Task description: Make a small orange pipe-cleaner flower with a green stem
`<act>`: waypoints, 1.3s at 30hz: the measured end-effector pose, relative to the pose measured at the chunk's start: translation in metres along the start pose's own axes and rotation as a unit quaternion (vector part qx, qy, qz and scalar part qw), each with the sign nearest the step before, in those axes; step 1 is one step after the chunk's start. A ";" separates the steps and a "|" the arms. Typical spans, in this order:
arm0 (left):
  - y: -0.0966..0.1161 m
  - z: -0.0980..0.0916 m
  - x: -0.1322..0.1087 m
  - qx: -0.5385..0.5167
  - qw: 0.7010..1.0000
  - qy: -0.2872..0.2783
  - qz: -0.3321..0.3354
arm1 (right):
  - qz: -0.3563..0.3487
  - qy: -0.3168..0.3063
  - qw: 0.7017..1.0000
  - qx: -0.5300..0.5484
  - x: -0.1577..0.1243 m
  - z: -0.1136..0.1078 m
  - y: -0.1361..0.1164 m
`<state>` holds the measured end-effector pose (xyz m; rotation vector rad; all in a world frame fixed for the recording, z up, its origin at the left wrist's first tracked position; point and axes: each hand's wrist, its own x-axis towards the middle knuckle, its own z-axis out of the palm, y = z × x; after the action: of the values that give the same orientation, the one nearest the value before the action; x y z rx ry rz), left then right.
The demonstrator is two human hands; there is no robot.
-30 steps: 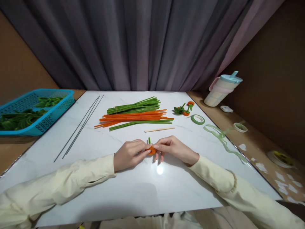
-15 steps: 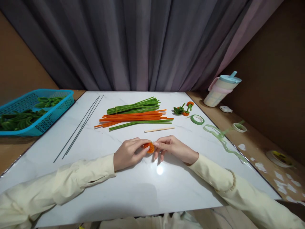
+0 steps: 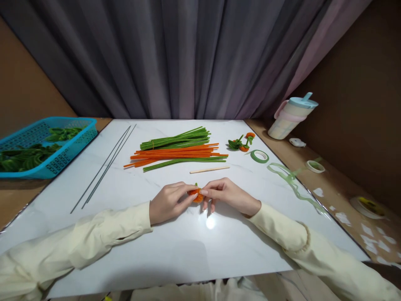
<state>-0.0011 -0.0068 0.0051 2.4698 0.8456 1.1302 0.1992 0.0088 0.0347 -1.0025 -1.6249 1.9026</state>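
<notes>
Between my two hands, low over the white marbled tabletop (image 3: 175,255), is a small round orange pipe-cleaner pumpkin (image 3: 196,195) with a short green tip on top. My left hand (image 3: 171,201) pinches it from the left between thumb and fingers. From the right, my right hand (image 3: 227,194) closes thumb and index finger on its edge. A pale wooden stick (image 3: 209,170) lies just beyond. Behind that are orange pipe cleaners (image 3: 175,154) and a bundle of green pipe cleaners (image 3: 178,139).
Finished orange-and-green pieces (image 3: 242,144) lie near a green tape roll (image 3: 259,156) and loose tape (image 3: 293,184). Thin dark wires (image 3: 106,167) rest at left, beside a blue basket (image 3: 65,156) of green leaves. A tumbler (image 3: 290,119) stands at the right, near paper scraps (image 3: 343,218).
The orange pumpkin has turned slightly in my fingers, and its green tip now shows above it. Both hands stay almost in place.
</notes>
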 end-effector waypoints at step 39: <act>0.009 -0.018 0.028 -0.462 0.762 -0.092 -0.444 | -0.279 0.145 0.861 -0.399 0.001 -0.005 0.023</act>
<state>0.0028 0.0040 0.0377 1.0915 0.9089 0.6441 0.2051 0.0085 0.0123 -0.8845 -2.2314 0.6400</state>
